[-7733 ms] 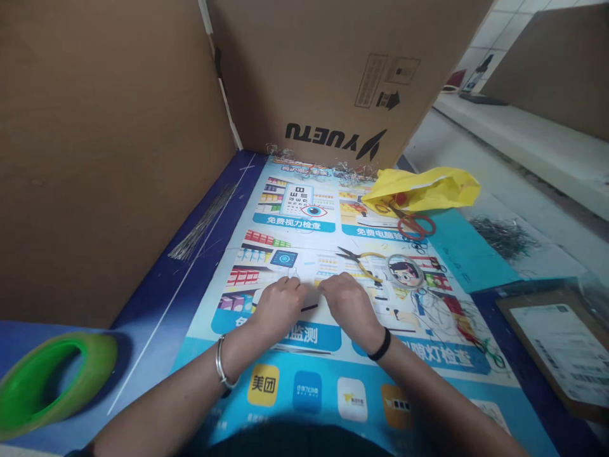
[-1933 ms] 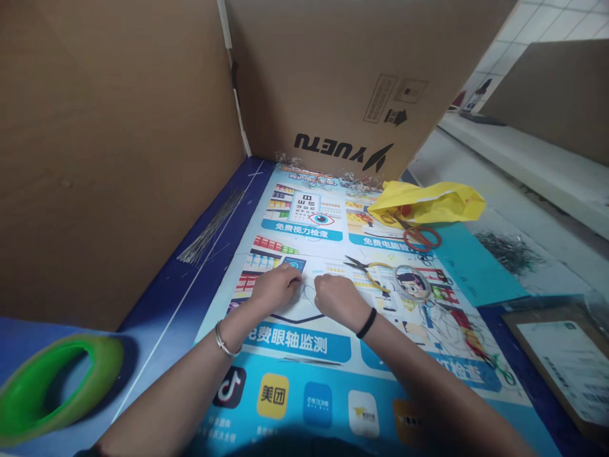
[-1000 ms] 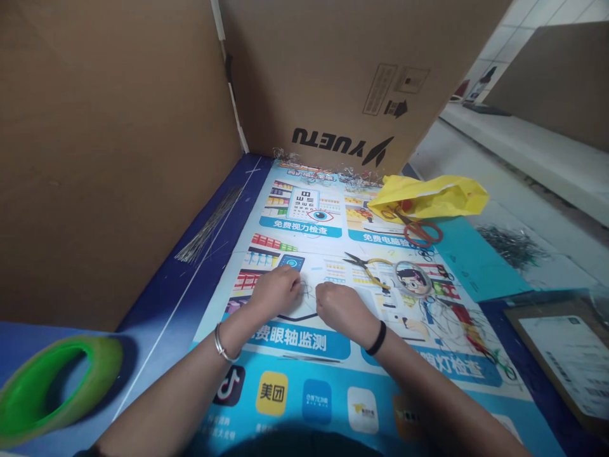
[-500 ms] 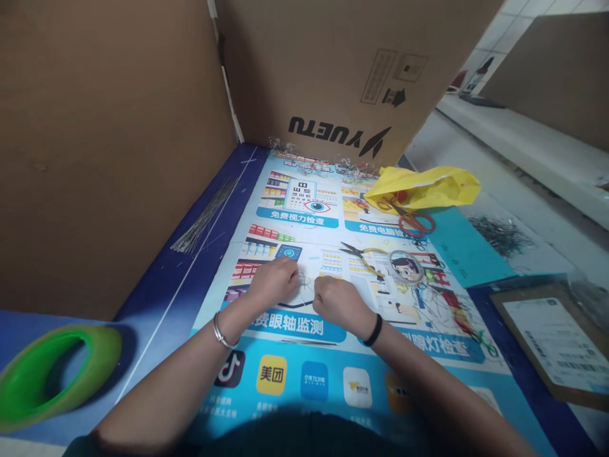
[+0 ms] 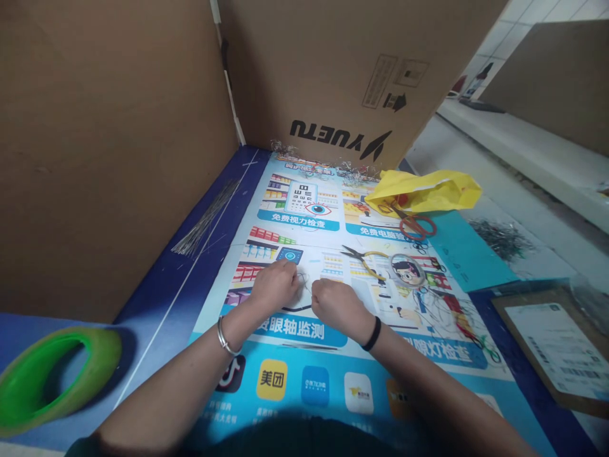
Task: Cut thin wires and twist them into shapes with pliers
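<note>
My left hand and my right hand rest close together on a colourful printed poster that covers the table. Both have their fingers curled into a pinch. Between them runs a thin wire, bent into small loops, which both hands pinch. A short dark strip lies on the poster just below the hands. A silver bangle sits on my left wrist and a black band on my right.
Yellow-handled pliers and a roll of clear tape lie right of the hands. Farther back are red scissors and a yellow bag. Straight wires lie left, a green ring near left. Cardboard walls stand behind.
Over the frames both hands stay on the same spot and work the wire; the thin loops between them shift slightly. The view wobbles a little.
</note>
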### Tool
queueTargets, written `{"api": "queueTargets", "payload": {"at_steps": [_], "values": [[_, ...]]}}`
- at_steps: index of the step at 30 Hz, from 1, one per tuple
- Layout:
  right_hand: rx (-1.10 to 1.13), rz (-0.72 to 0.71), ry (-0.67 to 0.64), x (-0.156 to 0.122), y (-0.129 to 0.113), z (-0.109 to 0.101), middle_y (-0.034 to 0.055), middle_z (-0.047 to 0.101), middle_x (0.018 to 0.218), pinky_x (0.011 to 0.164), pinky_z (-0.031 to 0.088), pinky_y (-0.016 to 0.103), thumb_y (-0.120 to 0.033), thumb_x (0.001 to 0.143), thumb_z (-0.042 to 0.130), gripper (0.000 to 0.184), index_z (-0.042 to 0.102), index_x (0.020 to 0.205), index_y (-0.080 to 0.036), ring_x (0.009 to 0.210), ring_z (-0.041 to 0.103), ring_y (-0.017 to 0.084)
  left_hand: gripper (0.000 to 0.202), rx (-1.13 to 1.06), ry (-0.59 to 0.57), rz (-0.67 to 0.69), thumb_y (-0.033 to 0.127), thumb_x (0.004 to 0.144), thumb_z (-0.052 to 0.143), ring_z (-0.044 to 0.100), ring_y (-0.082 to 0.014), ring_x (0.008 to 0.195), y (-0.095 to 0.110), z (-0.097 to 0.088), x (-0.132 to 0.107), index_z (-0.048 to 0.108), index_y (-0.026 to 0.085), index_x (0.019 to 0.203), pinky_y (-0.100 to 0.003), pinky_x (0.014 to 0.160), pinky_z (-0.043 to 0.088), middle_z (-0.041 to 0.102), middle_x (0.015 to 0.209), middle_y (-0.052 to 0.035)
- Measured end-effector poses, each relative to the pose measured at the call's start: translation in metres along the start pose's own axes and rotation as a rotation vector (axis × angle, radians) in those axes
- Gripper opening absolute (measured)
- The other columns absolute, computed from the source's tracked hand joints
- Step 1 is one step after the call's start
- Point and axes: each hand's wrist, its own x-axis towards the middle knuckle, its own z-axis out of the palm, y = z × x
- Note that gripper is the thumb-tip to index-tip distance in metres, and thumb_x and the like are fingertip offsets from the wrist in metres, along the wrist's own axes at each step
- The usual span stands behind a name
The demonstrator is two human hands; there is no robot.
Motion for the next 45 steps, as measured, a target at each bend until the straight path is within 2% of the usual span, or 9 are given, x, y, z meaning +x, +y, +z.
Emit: {"api": "queueTargets", "payload": {"at_steps": [7,11,19,24,27,30,34,40,45], "values": [[0.005,-0.108,-0.014,-0.013,-0.007,0.005,0.0090,0.064,0.081,0.057,0.033,0.027,-0.015,0.082,0.040,0.018,0.058,0.082,-0.014,0.072,0.059,0.019,0.015,-0.006,-0.006,-0.048,0.020,0.081,0.044,0.057,-0.0209,0.083,0.003,-0.001,0.000,0.058,0.018,0.085,-0.030,0.065,0.041,0.060,0.090,-0.0069],[0.047,-0.103,-0.019,-0.021,-0.007,0.002,0.0065,0.064,0.080,0.054,0.029,0.027,-0.015,0.082,0.040,0.018,0.058,0.080,-0.015,0.069,0.058,0.017,0.014,-0.003,-0.012,-0.031,0.022,0.082,0.044,0.057,-0.0194,0.083,0.000,-0.002,0.000,0.057,0.019,0.084,-0.028,0.064,0.040,0.060,0.089,-0.0052],[0.193,-0.083,-0.017,-0.027,0.002,0.001,0.0027,0.064,0.077,0.054,0.026,0.024,-0.019,0.083,0.044,0.016,0.057,0.073,-0.016,0.069,0.056,0.013,0.017,-0.125,-0.032,0.081,0.028,0.086,0.043,0.058,-0.0162,0.076,-0.005,-0.023,-0.011,0.057,0.019,0.083,-0.025,0.059,0.036,0.060,0.088,-0.0029],[0.218,-0.070,-0.001,-0.032,0.006,0.001,0.0022,0.063,0.078,0.056,0.027,0.025,-0.020,0.083,0.046,0.014,0.057,0.075,-0.017,0.070,0.055,0.013,0.016,-0.047,-0.176,0.230,0.026,0.085,0.045,0.058,-0.0174,0.076,0.004,-0.041,-0.026,0.059,0.020,0.082,-0.025,0.056,0.036,0.061,0.085,-0.0021],[0.187,-0.096,-0.039,-0.045,0.007,-0.003,0.0022,0.061,0.075,0.055,0.026,0.025,-0.022,0.084,0.047,0.015,0.056,0.073,-0.017,0.067,0.055,0.013,0.013,0.006,-0.222,0.300,0.021,0.083,0.046,0.059,-0.0180,0.075,0.012,-0.039,-0.032,0.059,0.019,0.087,-0.025,0.055,0.037,0.061,0.087,-0.0033],[0.124,-0.196,-0.053,-0.064,0.003,-0.001,0.0033,0.061,0.077,0.055,0.028,0.027,-0.023,0.082,0.052,0.009,0.056,0.077,-0.017,0.067,0.055,0.016,0.015,0.059,-0.236,0.317,0.015,0.083,0.044,0.059,-0.0180,0.070,0.017,-0.030,-0.034,0.057,0.017,0.088,-0.027,0.054,0.038,0.061,0.086,-0.0045],[-0.046,-0.249,-0.019,-0.081,-0.009,0.009,0.0064,0.060,0.078,0.053,0.028,0.029,-0.006,0.078,0.051,0.011,0.056,0.080,-0.015,0.066,0.054,0.018,0.016,0.086,-0.211,0.327,0.011,0.083,0.042,0.058,-0.0187,0.067,0.017,-0.021,-0.035,0.056,0.016,0.086,-0.028,0.053,0.038,0.060,0.082,-0.0057],[-0.170,-0.272,0.019,-0.080,-0.019,0.018,0.0091,0.058,0.074,0.049,0.026,0.028,-0.001,0.074,0.051,0.013,0.052,0.078,-0.013,0.061,0.050,0.018,0.018,0.137,-0.223,0.389,0.010,0.083,0.040,0.059,-0.0199,0.066,0.008,-0.022,-0.034,0.057,0.016,0.084,-0.028,0.052,0.038,0.061,0.080,-0.0066],[-0.041,-0.311,0.001,-0.076,-0.006,0.016,0.0057,0.059,0.077,0.052,0.025,0.028,-0.007,0.079,0.048,0.010,0.053,0.080,-0.015,0.064,0.050,0.016,0.017,0.098,-0.350,0.439,0.012,0.081,0.042,0.058,-0.0182,0.065,-0.001,-0.035,-0.033,0.058,0.017,0.080,-0.027,0.052,0.036,0.064,0.079,-0.0061]]}}
